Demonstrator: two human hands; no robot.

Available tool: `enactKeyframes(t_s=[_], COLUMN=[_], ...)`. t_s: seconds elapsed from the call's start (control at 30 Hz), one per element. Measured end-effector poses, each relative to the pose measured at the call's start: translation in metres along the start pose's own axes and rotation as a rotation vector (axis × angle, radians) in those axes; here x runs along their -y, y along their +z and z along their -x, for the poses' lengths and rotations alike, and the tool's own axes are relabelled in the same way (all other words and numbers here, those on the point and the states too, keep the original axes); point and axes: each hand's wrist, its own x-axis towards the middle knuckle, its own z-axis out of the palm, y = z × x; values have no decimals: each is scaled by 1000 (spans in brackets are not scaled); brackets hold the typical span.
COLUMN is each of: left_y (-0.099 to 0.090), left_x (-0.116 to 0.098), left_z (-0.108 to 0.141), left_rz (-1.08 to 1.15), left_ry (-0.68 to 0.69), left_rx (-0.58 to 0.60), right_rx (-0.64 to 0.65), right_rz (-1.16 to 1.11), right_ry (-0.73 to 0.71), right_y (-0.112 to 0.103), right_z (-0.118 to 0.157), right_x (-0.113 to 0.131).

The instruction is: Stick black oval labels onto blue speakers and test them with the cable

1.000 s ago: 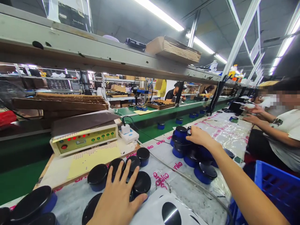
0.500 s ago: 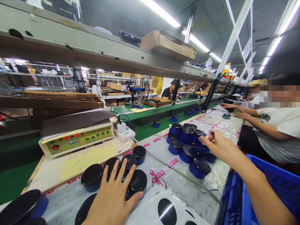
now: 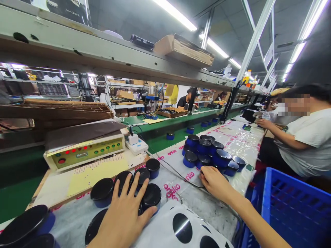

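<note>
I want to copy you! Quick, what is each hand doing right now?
Left hand: open, fingers spread, resting on round blue containers with black lids.
Right hand: fingers curled; cannot tell whether it holds anything.

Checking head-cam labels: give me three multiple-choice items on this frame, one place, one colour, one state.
1. Where is the left hand?
A. On the upper shelf
B. Spread over the black-topped blue units
C. On the cardboard box

2. What colour is the plastic crate at lower right?
A. Red
B. Blue
C. Green

3. What state are the red lamps on the control box?
A. Lit
B. Dark
C. Covered by a sheet

Answers:
1. B: the fingers lie splayed across the black tops.
2. B: its lattice walls are blue.
3. A: a row of red dots glows on the panel.
</note>
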Motion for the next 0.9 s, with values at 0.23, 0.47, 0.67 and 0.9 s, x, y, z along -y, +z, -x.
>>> enactKeyframes(t_s=[0.23, 0.47, 0.67, 0.9], left_y=[3, 7, 4, 1], left_x=[2, 4, 2, 0], left_z=[0, 0, 1, 1], left_rz=[-19, 13, 29, 39], left_ry=[7, 33, 25, 14], left_rx=[-34, -55, -44, -37], right_rx=[-15, -1, 86, 122], right_rz=[-16, -79, -200, -204], right_ry=[23, 325, 251, 253], right_y=[-12, -19, -14, -33], right_z=[-10, 36, 22, 15], right_x=[1, 9, 17, 30])
